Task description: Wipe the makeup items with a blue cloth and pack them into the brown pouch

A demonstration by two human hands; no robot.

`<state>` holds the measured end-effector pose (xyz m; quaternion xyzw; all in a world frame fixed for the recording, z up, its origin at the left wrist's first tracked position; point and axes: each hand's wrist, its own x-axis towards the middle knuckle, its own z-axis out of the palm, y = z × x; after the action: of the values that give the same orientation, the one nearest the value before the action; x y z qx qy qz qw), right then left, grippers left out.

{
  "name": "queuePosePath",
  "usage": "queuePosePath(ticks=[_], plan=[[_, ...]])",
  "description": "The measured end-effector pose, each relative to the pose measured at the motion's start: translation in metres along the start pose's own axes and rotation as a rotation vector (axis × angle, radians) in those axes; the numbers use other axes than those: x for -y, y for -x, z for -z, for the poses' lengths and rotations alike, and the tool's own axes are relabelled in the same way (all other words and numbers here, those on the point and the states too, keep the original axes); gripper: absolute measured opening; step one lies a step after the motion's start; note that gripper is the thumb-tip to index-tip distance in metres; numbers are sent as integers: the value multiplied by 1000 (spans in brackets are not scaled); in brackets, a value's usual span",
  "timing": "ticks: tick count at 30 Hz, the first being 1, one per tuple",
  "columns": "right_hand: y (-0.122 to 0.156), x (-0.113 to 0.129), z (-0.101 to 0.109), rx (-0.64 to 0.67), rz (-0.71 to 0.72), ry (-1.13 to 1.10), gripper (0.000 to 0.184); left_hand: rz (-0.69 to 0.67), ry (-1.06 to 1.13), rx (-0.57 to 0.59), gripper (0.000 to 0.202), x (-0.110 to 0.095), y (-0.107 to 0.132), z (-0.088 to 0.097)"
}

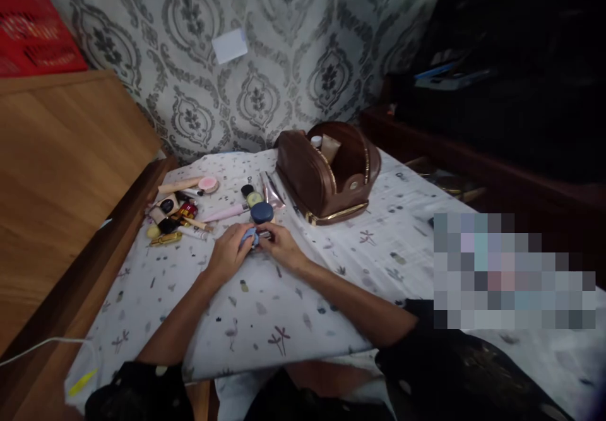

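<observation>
Both hands meet over the cloth-covered table, just in front of a jar with a dark blue lid (262, 213). My left hand (229, 252) is closed around a small light-blue item (249, 237), whose kind I cannot make out. Fingers of my right hand (285, 248) are bent together against its right side; what they pinch is too small and blurred to name. Behind the hands lie a pink tube (230, 212), a round pale-green pot (254, 199) and a shiny pink squeeze tube (272, 192). To the right stands a brown cosmetic bag (307, 171), unzipped, with a beige tube (330, 148) inside.
Several cosmetics lie heaped at the left, among them a pink compact (207, 185) and a gold tube (165, 239). A wooden panel (66, 194) borders the table on the left. The patterned wall (288, 93) rises behind. A pixelated patch (511, 276) covers the right side.
</observation>
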<state>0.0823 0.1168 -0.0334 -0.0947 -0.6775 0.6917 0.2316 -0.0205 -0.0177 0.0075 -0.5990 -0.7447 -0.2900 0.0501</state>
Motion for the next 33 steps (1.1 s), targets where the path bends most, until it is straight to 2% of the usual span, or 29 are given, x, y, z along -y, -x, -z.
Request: queuePosePath(ticks=[5,10,13,18,24,27,31,33], plan=[[2,1,3,20,-20,-41,21,32,155,66,29,8,-2,16],[4,1,5,4,-47,-37,30,118,216,184,30,26,3,38],[4,2,5,-41,-54,21,34,175,243,213,31,35,5,49],[6,11,6,-83,-39,141,34,256,341,162,33,41,7,52],[7,18,6,-118,-79,122,35,437,564,31,36,45,10,47],[7,18,6,-119,-94,106,34,368,555,90,36,40,9,49],[6,17,7,-122,-96,88,35,129,302,295,47,30,7,47],[6,17,8,-120,-86,98,36,73,179,320,49,27,7,42]])
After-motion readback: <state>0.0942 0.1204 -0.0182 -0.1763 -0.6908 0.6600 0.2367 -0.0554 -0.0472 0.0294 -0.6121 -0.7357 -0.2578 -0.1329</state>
